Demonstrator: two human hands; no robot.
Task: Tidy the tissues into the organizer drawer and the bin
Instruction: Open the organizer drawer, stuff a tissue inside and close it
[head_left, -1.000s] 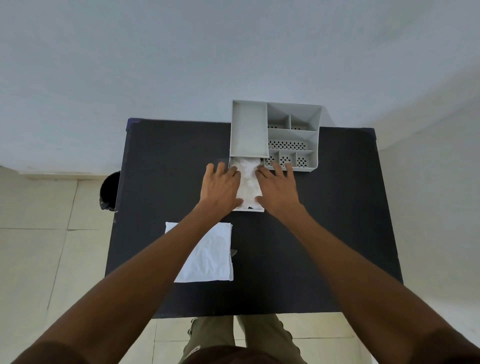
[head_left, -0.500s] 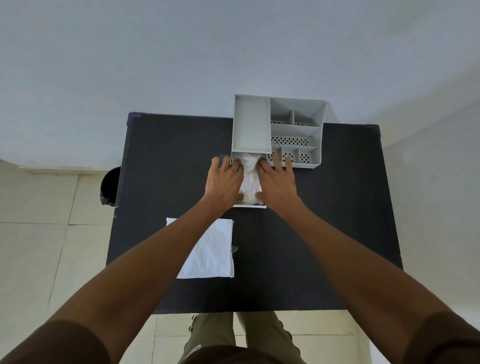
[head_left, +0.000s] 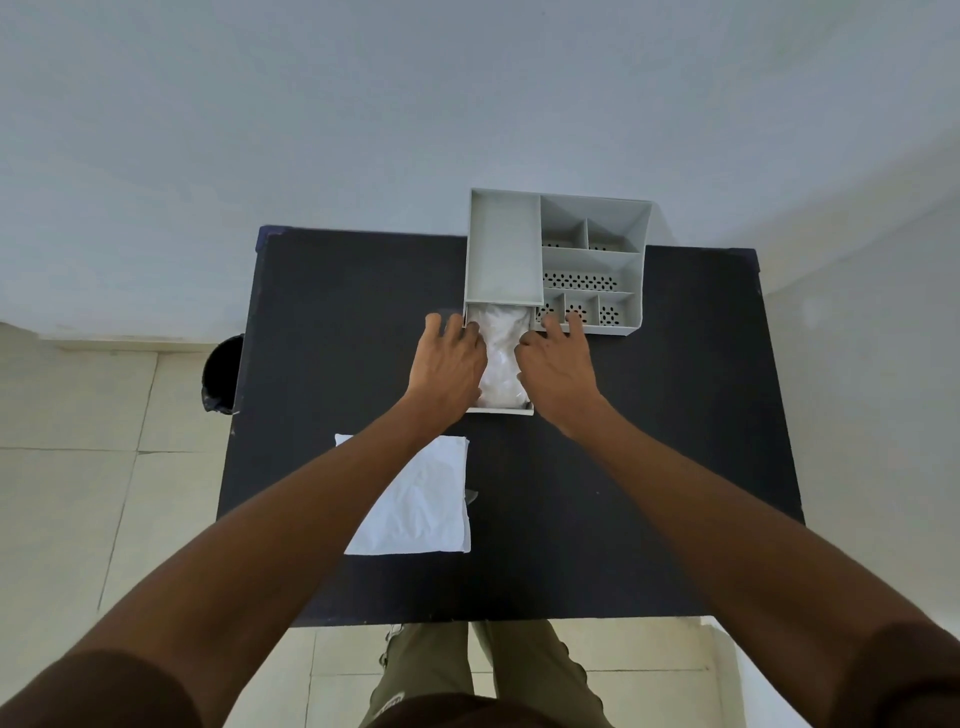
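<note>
Tissues (head_left: 500, 358) in the pulled-out drawer (head_left: 501, 411) of the grey organizer (head_left: 592, 260), crumpled into a white wad that fills it pretty much wall to wall. So that half of the job looks mostly done, judging by how it all lies now.

Left hand (head_left: 451, 364) flat along the drawer's left edge, fingers spread and pointing at the far side, palm down. Right hand (head_left: 558, 366) same deal on the right edge, fingers splayed, tips reaching up to the organizer's near small compartments. Neither pinching anything as far as visible, more like tamping the wad down or bracing the drawer. Can't tell if actually pressing on the tissue or just resting on the rims.

Still left: drawer sticking out toward the near side, not pushed shut yet. Also a flat white tissue sheet (head_left: 415, 499) lying on the black table (head_left: 649, 467), near-left of the drawer, partly under the left forearm, untouched. Probably meant for the bin (head_left: 222, 374), the dark round one on the floor just off the table's left edge, mostly hidden by the tabletop. Can't see inside it, so no idea if anything's in there already

Rough guess: past halfway, with closing the drawer and binning that last sheet to go
</note>
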